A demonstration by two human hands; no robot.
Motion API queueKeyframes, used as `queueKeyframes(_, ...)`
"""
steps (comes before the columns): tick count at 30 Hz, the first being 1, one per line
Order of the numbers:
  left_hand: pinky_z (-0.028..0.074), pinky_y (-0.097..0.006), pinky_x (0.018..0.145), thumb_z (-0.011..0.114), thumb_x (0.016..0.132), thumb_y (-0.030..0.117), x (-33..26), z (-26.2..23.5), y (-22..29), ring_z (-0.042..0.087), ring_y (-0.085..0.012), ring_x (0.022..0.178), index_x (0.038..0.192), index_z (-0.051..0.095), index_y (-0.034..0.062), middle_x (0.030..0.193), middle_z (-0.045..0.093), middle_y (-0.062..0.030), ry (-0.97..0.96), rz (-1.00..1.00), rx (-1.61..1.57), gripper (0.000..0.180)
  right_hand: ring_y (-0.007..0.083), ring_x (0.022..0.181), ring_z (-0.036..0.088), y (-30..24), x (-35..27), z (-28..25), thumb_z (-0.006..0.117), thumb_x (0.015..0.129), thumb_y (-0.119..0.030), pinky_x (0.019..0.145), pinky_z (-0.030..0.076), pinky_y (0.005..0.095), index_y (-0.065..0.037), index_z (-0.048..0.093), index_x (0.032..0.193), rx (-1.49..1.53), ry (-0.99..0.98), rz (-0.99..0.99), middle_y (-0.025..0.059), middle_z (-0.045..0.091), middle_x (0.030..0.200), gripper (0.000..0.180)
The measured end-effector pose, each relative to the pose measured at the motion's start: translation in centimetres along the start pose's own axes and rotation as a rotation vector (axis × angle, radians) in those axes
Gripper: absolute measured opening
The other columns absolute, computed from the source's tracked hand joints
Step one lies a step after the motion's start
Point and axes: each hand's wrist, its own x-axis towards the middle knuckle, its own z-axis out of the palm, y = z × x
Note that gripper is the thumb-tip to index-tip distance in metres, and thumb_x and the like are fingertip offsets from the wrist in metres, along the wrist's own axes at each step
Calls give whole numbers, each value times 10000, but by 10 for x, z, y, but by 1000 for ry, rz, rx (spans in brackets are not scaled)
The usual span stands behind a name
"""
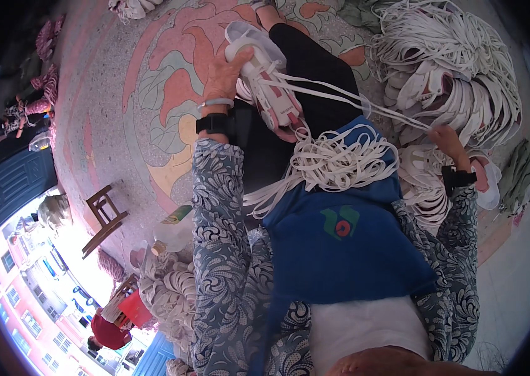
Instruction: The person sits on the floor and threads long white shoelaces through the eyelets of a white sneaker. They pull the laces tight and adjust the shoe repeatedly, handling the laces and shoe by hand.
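Note:
My left hand (224, 75) grips a white and pink shoe upper (275, 97) over my dark trousers, its thumb lying across the pale end. Thin clear plastic shows around that end. White shoelaces (353, 99) run taut from the upper to the right. Far out at their other end, my right hand (448, 143) is closed around them. A loose heap of white laces (343, 160) lies on my lap, over a blue apron (346, 250) with a green and red emblem.
To the right lies a big pile of shoe uppers (466, 103), with bundled white laces (440, 37) beyond. More uppers (168, 288) are heaped at lower left, near a small wooden stool (107, 213). Grey-green cloth (519, 175) lies at far right. A person in red (111, 329) is at lower left.

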Motion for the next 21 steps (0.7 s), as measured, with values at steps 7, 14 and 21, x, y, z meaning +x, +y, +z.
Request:
queueKeyframes(7,539,-311,772,732,828,235,22,-5,-7,648,-201,866,1109,617,-54,1009,664,-122,39,-35,109,419,312,755,605,-216,101,-59,598,891,-215,687,474,356,-20,655,909,629,373,-371,137,621,819,204)
queueKeyframes(14,527,-330,775,735,778,345,5,-8,-12,663,-217,903,1203,585,17,1027,684,-103,-56,-4,255,558,361,881,619,-321,155,-49,573,883,-219,752,498,408,-50,653,1054,433,476,-471,138,649,973,254)
queueKeyframes(21,511,-394,790,764,674,447,6,1,-2,673,-304,880,970,689,13,917,696,-179,93,53,377,531,369,636,554,-325,170,-39,541,912,-123,579,423,394,13,569,887,467,238,-495,223,548,732,141)
